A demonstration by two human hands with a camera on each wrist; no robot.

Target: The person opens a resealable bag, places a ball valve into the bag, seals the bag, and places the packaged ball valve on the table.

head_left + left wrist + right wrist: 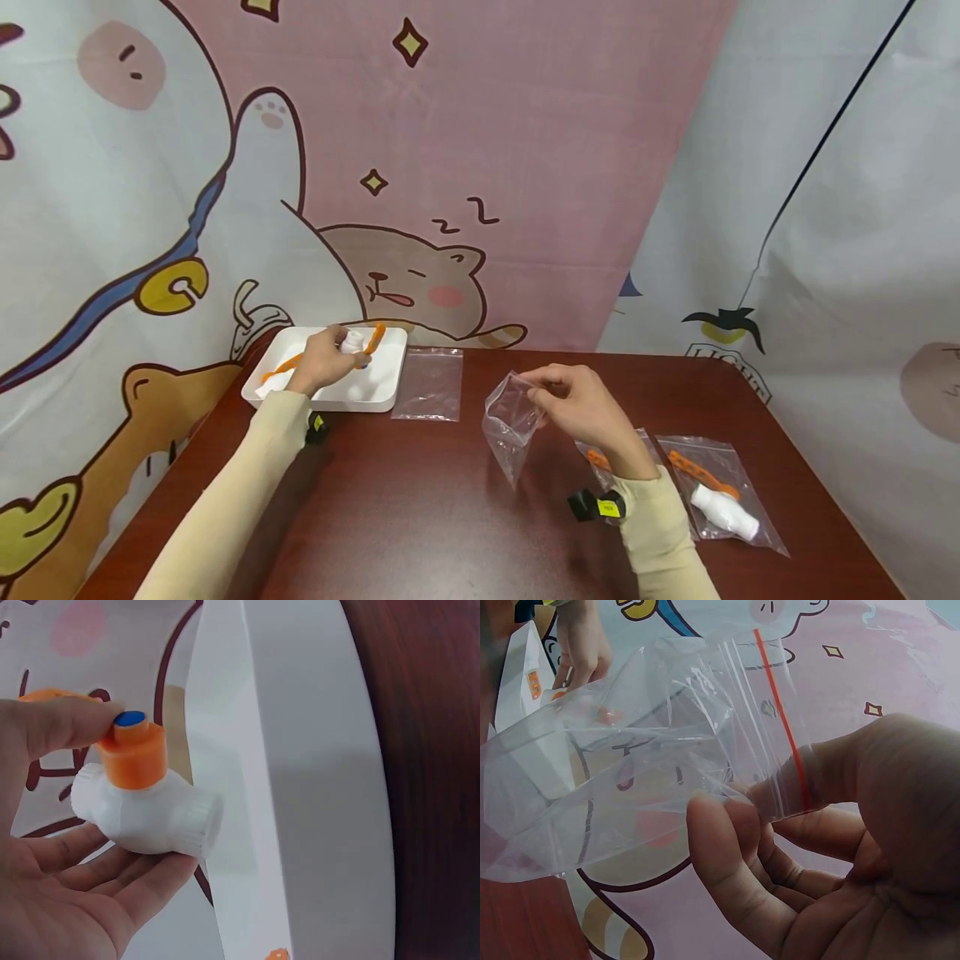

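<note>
My left hand (pixel 324 363) grips a white plastic ball valve (pixel 154 814) with an orange handle and a blue-capped stem. In the left wrist view the thumb presses on the stem and the fingers lie under the white body. The hand is over the white tray (pixel 367 405), where another orange handle (pixel 283 367) and white piece (pixel 273 382) partly show. My right hand (pixel 588 407) pinches a clear zip bag (pixel 630 761) near its red-striped seal, holding it above the table. No valve shows inside this bag.
Another clear zip bag (pixel 429 387) lies flat beside the tray. At the right, a bag holds a white valve (pixel 724 511) with an orange handle (pixel 701 473); a second bag with an orange part (pixel 597 459) is partly hidden by my right wrist. A printed cloth hangs behind the table.
</note>
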